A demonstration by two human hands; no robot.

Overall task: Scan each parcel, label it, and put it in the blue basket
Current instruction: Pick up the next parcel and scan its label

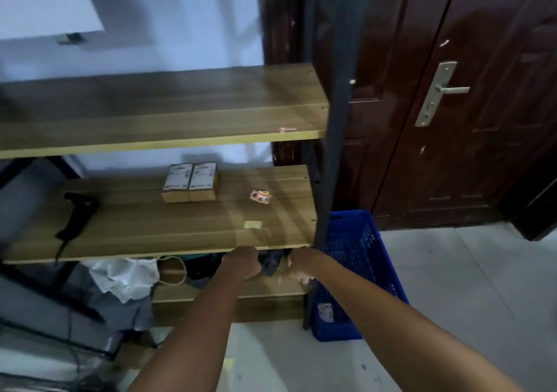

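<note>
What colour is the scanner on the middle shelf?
Black; the scanner shows in the head view, lying at the shelf's left.

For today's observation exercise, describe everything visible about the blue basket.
The blue basket is a rectangular plastic crate with perforated, grid-like walls and a solid rim with a handle slot. It stands upright on the pale tiled floor, right of the shelf unit's dark metal post, which partly hides it. A labelled parcel lies inside.
</note>
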